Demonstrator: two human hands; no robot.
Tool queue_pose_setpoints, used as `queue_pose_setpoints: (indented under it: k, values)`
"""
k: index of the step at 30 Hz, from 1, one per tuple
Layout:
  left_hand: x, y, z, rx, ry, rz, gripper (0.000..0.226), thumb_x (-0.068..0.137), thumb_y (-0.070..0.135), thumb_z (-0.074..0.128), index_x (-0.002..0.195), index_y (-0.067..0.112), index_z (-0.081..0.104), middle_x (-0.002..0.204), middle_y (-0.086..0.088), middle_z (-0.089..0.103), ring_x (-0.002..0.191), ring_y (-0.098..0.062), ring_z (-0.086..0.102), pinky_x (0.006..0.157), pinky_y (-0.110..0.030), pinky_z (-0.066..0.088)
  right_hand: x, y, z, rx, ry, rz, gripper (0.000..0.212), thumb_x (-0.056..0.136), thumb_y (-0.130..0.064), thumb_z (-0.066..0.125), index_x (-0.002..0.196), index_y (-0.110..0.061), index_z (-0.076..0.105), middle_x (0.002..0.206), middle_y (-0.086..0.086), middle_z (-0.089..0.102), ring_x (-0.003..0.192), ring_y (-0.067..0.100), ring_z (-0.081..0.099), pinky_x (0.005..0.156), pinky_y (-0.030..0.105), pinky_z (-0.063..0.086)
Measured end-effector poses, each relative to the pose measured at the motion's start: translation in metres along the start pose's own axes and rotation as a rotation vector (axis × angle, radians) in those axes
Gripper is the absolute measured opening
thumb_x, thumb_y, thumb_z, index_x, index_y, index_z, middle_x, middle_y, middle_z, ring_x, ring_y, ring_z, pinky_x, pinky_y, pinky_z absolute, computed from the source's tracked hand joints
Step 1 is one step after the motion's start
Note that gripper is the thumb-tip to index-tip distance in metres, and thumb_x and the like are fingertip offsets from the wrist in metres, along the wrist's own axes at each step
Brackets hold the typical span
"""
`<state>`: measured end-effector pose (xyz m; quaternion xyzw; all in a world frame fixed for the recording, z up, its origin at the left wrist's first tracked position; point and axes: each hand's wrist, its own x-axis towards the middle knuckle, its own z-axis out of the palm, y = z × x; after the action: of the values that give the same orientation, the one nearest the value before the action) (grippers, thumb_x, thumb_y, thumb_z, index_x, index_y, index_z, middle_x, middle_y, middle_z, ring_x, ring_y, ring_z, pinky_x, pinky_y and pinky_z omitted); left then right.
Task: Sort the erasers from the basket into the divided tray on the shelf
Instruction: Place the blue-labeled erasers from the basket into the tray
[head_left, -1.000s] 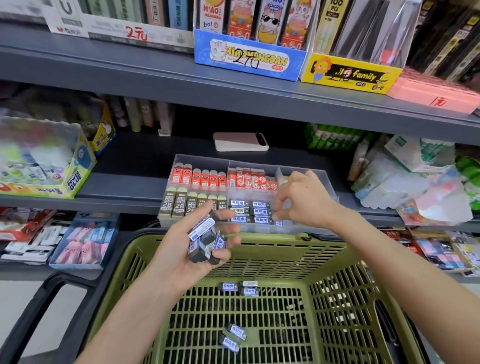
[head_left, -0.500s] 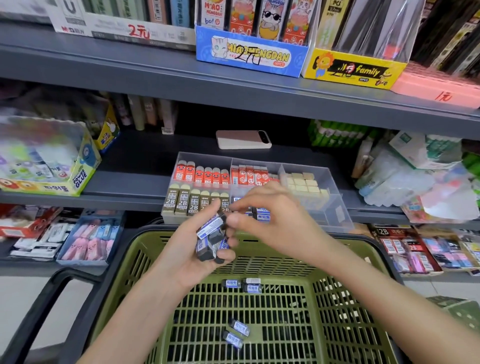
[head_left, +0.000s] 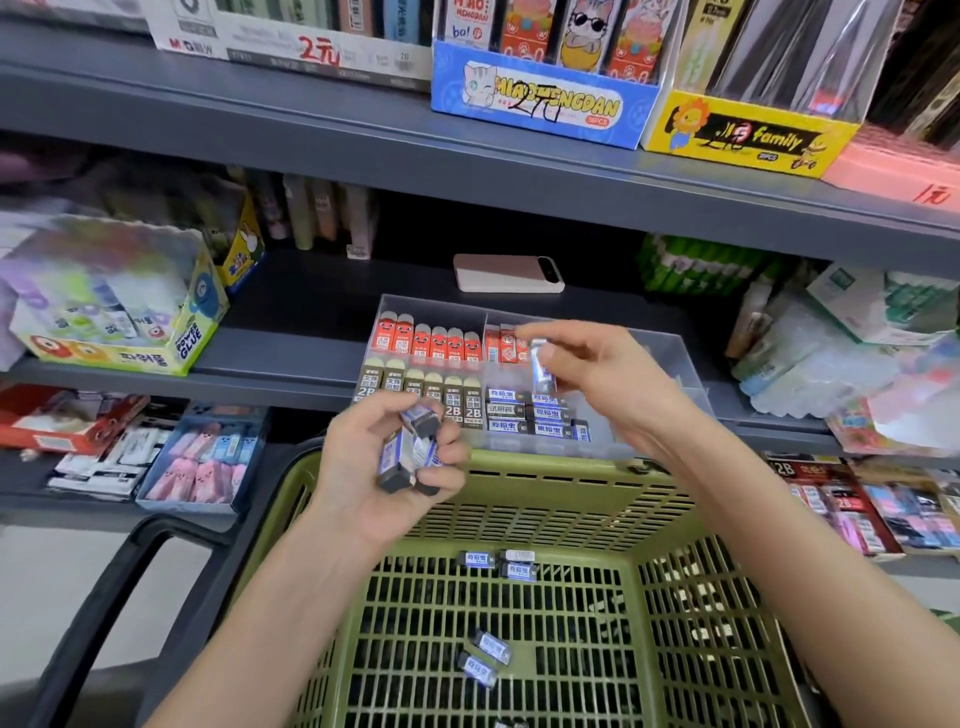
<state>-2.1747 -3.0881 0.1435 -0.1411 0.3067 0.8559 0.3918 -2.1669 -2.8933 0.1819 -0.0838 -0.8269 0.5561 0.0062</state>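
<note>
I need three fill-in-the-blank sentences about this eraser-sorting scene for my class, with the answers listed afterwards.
1. The right hand pinches ____ eraser over the divided tray.
2. The left hand grips several erasers near the ____ basket.
3. The phone lies on the shelf ____ the tray.
Answers: one; green; behind.

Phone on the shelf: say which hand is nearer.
Right. The right hand hovers over the tray in front of the phone; the left hand sits lower, at the basket.
</note>
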Motion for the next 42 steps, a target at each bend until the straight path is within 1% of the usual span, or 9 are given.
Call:
queue_pose_setpoints:
  k: [3,5,8,11,16,22,32,38,42]
  values:
    - [-0.003,0.003,0.0,-0.005,-0.001,0.021,0.014,0.066,0.02,0.046,0.072,0.007,0.048,0.06,-0.008,0.046,0.045,-0.016,0.042,0.032,-0.015,0.028,0.01,0.012,0.004,-0.279,-0.131,0.029,0.033,0.082,-0.01,0.069,0.113,-0.012,0.06,0.075,0.008,0.069,0.06,0.007,0.056,0.066,0.023,0.048]
    - [-0.004,0.004,0.0,0.001,0.002,0.041,0.014,0.066,0.018,0.045,0.072,0.007,0.048,0.059,-0.009,0.047,0.045,-0.016,0.042,0.032,-0.015,0.028,0.014,0.018,0.01,-0.352,-0.151,0.07,0.03,0.074,-0.011,0.077,0.099,-0.01,0.06,0.067,0.002,0.067,0.057,0.008,0.058,0.065,0.026,0.05]
    - [-0.004,0.005,-0.001,0.016,0.024,0.067,0.011,0.069,0.016,0.049,0.068,0.005,0.052,0.058,-0.008,0.046,0.045,-0.015,0.042,0.031,-0.016,0.027,0.016,0.024,0.017,-0.395,-0.17,0.043,0.009,0.076,-0.011,0.076,0.082,-0.007,0.07,0.07,-0.002,0.067,0.059,0.002,0.057,0.064,0.016,0.05]
    - [-0.003,0.006,-0.002,0.027,0.042,0.099,0.009,0.073,0.013,0.054,0.075,0.005,0.053,0.058,-0.007,0.046,0.046,-0.014,0.042,0.032,-0.016,0.027,0.015,0.028,0.022,-0.399,-0.223,0.039,0.009,0.082,-0.008,0.068,0.09,-0.004,0.073,0.078,-0.005,0.065,0.069,-0.004,0.056,0.065,0.003,0.044]
    - [-0.001,0.006,-0.004,0.095,0.046,0.169,0.019,0.071,0.011,0.059,0.089,0.01,0.051,0.058,-0.007,0.051,0.046,-0.014,0.043,0.032,-0.017,0.028,0.011,0.03,0.022,-0.347,-0.199,0.043,0.011,0.087,-0.006,0.062,0.091,-0.008,0.072,0.082,-0.006,0.066,0.076,0.002,0.06,0.071,0.009,0.047]
    - [0.0,0.006,-0.007,0.105,0.051,0.207,0.015,0.072,0.01,0.059,0.087,0.009,0.055,0.06,-0.008,0.054,0.046,-0.014,0.045,0.033,-0.017,0.029,-0.002,0.033,0.013,-0.394,-0.061,-0.009,0.025,0.093,-0.007,0.05,0.087,-0.026,0.065,0.075,-0.011,0.069,0.083,0.019,0.067,0.084,0.043,0.053]
    - [0.0,0.002,-0.008,0.225,0.034,0.308,0.018,0.073,0.014,0.06,0.09,0.01,0.06,0.064,-0.011,0.06,0.05,-0.015,0.049,0.035,-0.017,0.032,-0.016,0.021,0.02,-0.624,0.051,-0.116,0.018,0.093,-0.021,0.052,0.097,-0.02,0.07,0.086,-0.007,0.071,0.08,0.01,0.062,0.075,0.025,0.049]
    - [0.0,-0.001,-0.01,0.39,-0.043,0.378,0.018,0.076,0.018,0.061,0.092,0.011,0.063,0.07,-0.007,0.061,0.054,-0.013,0.05,0.037,-0.017,0.031,-0.03,-0.01,0.038,-0.059,-0.146,-0.125,0.003,0.081,-0.026,0.07,0.081,-0.028,0.068,0.074,-0.009,0.069,0.069,0.003,0.058,0.071,0.021,0.049]
    - [0.001,-0.002,-0.009,0.382,-0.087,0.357,0.019,0.078,0.02,0.062,0.092,0.007,0.064,0.07,-0.006,0.059,0.054,-0.011,0.051,0.036,-0.016,0.032,-0.033,-0.01,0.043,0.077,-0.148,-0.148,0.024,0.075,-0.009,0.076,0.087,-0.027,0.065,0.063,-0.021,0.061,0.062,0.0,0.053,0.067,0.017,0.05]
